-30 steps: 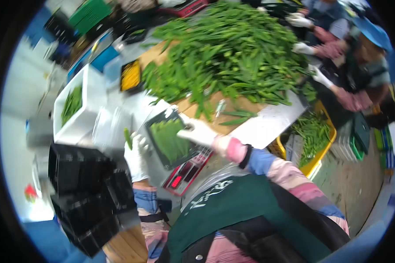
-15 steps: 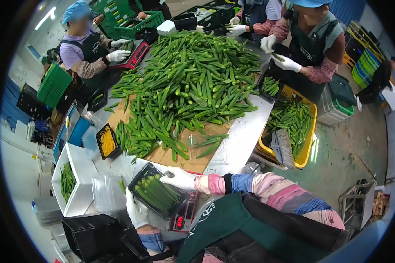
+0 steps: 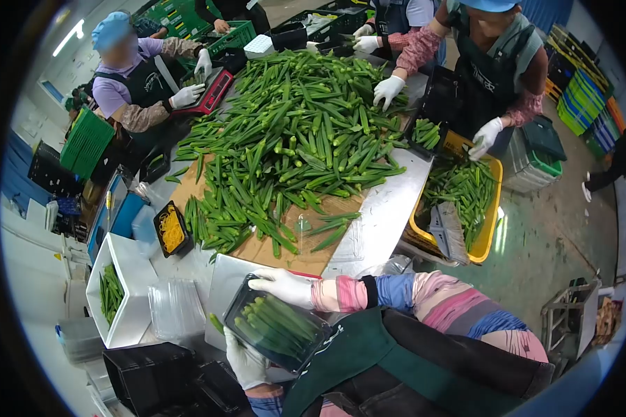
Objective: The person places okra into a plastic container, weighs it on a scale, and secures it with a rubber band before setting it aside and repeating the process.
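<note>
Close to my apron I hold a black plastic tray (image 3: 311,356) of okra pods (image 3: 275,323), tilted. A clear glossy surface, apparently a lid or film, covers the pods. My left hand (image 3: 245,358), in a white glove, is closed around the tray's lower left side. A single loose okra pod (image 3: 216,322) sticks out beside that hand. At the upper edge, my right hand (image 3: 284,286), also gloved, grips the tray with its fingertips partly hidden. Beneath the tray lies a scale with a pale plate (image 3: 224,278); its display is hidden.
A large okra heap (image 3: 292,132) covers the table (image 3: 389,208). To the left are clear lids (image 3: 174,306), a white bin (image 3: 138,285) and a tray of yellow bands (image 3: 170,229). A yellow crate (image 3: 495,222) stands right. Co-workers work across the table.
Both my hands have brought the tray toward my body and rightward, turning it and covering the scale's display. The right-hand co-worker's hands have parted, one to the heap, one over the yellow crate.
</note>
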Action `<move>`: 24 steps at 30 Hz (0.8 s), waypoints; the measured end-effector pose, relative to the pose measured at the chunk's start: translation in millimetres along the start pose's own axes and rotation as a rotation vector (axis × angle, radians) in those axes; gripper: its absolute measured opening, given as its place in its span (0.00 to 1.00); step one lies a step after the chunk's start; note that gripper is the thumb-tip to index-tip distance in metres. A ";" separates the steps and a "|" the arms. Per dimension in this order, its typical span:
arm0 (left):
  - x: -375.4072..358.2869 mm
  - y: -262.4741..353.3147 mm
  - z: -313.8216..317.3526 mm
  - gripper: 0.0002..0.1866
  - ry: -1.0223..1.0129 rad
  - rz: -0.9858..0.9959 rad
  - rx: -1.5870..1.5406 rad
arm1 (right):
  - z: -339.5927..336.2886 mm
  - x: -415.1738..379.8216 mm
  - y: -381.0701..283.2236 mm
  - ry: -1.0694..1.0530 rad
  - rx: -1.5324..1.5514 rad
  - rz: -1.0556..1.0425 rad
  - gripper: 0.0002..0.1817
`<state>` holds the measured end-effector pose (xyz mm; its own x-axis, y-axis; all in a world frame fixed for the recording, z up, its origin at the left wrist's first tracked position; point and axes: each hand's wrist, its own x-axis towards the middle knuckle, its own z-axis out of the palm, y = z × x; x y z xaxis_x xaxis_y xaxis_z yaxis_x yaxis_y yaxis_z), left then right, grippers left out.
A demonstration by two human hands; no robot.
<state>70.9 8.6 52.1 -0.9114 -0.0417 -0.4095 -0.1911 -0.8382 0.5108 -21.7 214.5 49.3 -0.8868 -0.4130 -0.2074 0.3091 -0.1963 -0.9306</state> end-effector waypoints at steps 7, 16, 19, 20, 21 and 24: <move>-18.0 -9.1 -2.7 0.32 0.067 0.344 0.404 | -9.1 1.5 11.3 -0.031 0.296 0.032 0.24; -25.6 3.3 20.0 0.27 -0.044 0.274 0.684 | -4.8 3.3 9.8 -0.055 0.182 -0.095 0.23; -30.7 7.8 25.0 0.25 -0.148 0.266 0.717 | -5.3 1.0 2.4 -0.072 0.154 -0.129 0.23; -32.8 8.6 25.5 0.25 -0.196 0.259 0.701 | -5.9 0.5 1.2 -0.084 0.155 -0.136 0.23; -31.8 9.8 21.2 0.28 -0.184 0.208 0.716 | -6.9 0.6 0.6 -0.089 0.116 -0.154 0.24; -28.1 8.7 10.3 0.39 -0.147 0.104 0.685 | -8.1 2.0 1.7 -0.074 0.036 -0.196 0.25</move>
<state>91.1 8.1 75.9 -0.9680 0.0113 -0.2506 -0.2423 -0.3011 0.9223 -25.8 220.5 44.9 -0.9041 -0.4274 0.0002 0.1464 -0.3101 -0.9394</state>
